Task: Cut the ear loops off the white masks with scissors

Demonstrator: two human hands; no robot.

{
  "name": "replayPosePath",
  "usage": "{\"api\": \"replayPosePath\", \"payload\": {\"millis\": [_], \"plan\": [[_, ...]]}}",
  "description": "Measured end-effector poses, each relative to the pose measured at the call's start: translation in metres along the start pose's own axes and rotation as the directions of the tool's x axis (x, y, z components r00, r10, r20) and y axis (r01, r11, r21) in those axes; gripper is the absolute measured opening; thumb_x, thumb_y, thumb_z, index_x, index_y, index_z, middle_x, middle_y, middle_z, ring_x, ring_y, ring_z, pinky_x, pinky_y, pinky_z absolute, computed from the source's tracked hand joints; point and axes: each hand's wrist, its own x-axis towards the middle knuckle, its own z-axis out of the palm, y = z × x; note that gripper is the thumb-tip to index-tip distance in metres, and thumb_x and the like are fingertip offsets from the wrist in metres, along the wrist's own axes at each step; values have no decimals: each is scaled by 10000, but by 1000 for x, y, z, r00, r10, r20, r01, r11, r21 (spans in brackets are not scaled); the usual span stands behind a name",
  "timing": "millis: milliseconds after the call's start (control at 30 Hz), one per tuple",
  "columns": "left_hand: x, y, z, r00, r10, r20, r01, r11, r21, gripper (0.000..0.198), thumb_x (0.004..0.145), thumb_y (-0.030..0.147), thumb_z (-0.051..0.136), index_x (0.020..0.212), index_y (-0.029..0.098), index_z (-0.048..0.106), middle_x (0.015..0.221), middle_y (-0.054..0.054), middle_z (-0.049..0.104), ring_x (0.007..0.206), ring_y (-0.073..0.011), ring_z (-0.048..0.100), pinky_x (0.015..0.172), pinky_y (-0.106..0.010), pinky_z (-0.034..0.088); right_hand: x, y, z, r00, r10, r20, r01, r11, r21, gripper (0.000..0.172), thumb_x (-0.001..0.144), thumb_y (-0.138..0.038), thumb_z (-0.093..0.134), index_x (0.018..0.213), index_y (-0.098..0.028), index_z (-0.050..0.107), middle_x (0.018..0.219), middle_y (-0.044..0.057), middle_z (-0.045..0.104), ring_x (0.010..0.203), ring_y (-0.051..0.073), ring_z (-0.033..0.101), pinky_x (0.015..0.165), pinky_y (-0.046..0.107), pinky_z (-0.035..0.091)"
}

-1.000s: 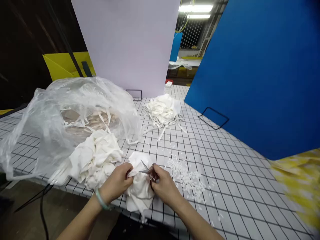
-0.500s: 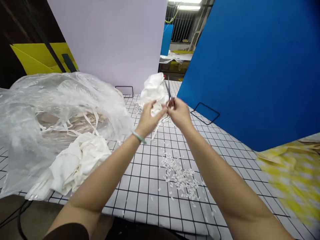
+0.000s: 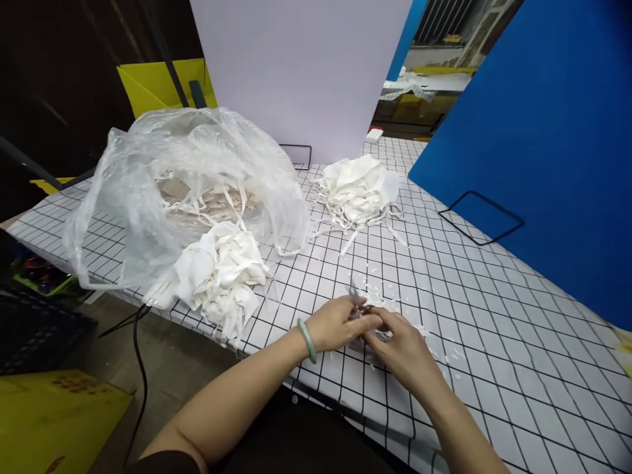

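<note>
Withdrawn nearside of the rumpled white cloth heap [image 3: 358, 187], apparently now cloth-free, the bare left hand [image 3: 340, 326] and bare right hand [image 3: 403, 343] meet by blurred grey scissors [image 3: 354, 291], whose grip I can't tell.

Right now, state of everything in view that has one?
Plastic bag, open, crumpled
Scissors, blurred; open or shut unclear
Left hand, fingers bent, grip unclear
Right hand, fingers bent, grip unclear
Near white cloth, heaped, crumpled
Far white cloth, heaped, strips trailing
White scraps, scattered

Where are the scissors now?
Head view, just right of centre: the blurred scissors are where the left hand and right hand meet, beside the white scraps.
</note>
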Motion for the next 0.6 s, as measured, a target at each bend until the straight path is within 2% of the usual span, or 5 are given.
{"api": "replayPosePath", "payload": {"millis": [133,267,333,500,600], "plan": [[-24,-7,-74,929,105,-355,129,807,577,347,900,227,612,1243,173,625,1314,-145,610,1305,-321,498,1099,-512,434,-12,0,-10,972,135,-192,-132,991,27,399,751,-638,705,882,-263,663,857,67,702,797,278,634,636,360,463],[-29,-27,-139,861,94,-499,283,728,624,338,822,-27,469,1032,134,679,1100,-197,601,1223,-389,495,993,-607,430,-16,-11,-5,960,189,-205,-176,981,77,535,664,-696,748,952,-264,619,959,60,689,929,307,626,710,381,457],[-28,-34,-128,900,120,-418,208,726,656,308,802,-53,455,897,133,681,963,-157,605,1036,-321,587,886,-506,512,-11,-16,5,970,192,-152,-165,971,171,529,693,-687,733,964,-257,587,983,54,675,922,284,624,749,390,467],[-41,-25,-38,954,284,-92,-159,745,648,199,843,34,539,895,180,664,887,-40,639,786,-169,609,730,-299,569,6,-17,31,991,134,-8,-112,862,495,499,739,-645,742,932,-234,536,899,34,645,790,198,606,736,342,505],[-37,-16,-56,922,326,-208,-112,740,663,266,861,9,475,1000,168,637,1093,-115,622,1084,-262,587,943,-452,540,8,-17,35,993,115,39,-120,869,481,456,756,-589,771,929,-229,552,872,22,644,776,181,593,740,327,503]]}}
